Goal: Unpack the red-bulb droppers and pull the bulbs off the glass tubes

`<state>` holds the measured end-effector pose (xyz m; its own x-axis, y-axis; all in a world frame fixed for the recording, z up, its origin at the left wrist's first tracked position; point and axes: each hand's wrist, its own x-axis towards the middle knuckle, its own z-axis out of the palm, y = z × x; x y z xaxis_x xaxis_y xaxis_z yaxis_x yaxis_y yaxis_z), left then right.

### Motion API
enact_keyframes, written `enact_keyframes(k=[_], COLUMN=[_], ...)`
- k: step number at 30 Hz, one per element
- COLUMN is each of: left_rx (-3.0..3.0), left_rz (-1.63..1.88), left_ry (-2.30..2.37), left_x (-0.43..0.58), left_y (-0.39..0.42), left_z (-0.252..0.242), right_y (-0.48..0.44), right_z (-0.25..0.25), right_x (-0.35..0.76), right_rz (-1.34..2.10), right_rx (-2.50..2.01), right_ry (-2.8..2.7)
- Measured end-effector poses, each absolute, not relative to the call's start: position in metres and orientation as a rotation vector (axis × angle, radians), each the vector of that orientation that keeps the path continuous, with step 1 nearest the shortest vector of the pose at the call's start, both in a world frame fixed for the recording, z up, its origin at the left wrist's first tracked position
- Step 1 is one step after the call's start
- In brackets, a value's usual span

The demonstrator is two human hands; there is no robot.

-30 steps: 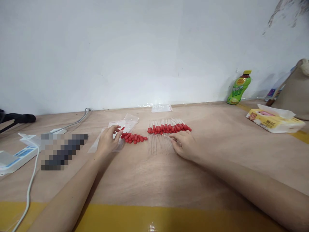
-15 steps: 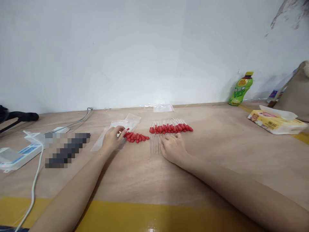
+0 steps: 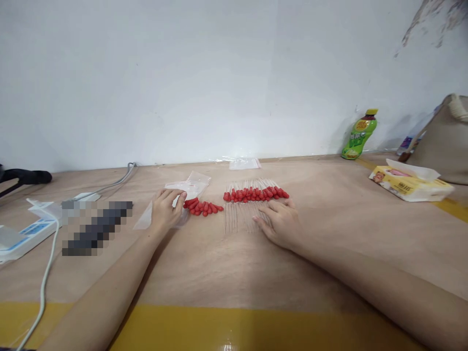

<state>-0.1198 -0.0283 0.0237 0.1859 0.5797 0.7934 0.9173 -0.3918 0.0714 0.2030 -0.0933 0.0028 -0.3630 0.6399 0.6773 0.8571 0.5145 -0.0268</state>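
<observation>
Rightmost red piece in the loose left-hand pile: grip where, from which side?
I'd pinch the rounded end of the rightmost red piece across its width, from above and the person's near side. That fat end juts rightward out of the loose pile; its narrower end points back among the others. Clear tubes lie close on its right, so that side looks tighter.

even light, soft shadows, slight glare (on yellow tape [image 3: 226,325])

Smooth, faintly shiny red pieces [image 3: 205,208], glossy clear plastic bag [image 3: 197,181], wood-look tabletop [image 3: 204,263], shiny yellow tape [image 3: 197,326].
</observation>
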Motion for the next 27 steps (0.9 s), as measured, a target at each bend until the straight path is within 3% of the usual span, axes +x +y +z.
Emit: enact_keyframes(k=[5, 15, 23, 27], left_rx=[-2.151, -2.399, -2.271, -2.256], left_rz=[-1.023, -0.595, -0.873, -1.101], left_ry=[-1.35, -1.54, -1.637, -1.463], left_x=[-0.083, -0.02, -0.026, -0.036], left_y=[-0.036, -0.005, -0.013, -0.039], left_z=[0.034, 0.037, 0.036, 0.03], right_y=[-0.094, -0.09, -0.088, -0.089], right_z=[-0.007, -0.014, -0.016, -0.014], right_x=[0.238, 0.242, 0.244, 0.243], right_rz=[-0.485, -0.423, -0.393, -0.31], right_rx=[-1.224, -1.23, -1.236, -1.159], right_ry=[-2.031, -2.025, -2.009, -2.03])
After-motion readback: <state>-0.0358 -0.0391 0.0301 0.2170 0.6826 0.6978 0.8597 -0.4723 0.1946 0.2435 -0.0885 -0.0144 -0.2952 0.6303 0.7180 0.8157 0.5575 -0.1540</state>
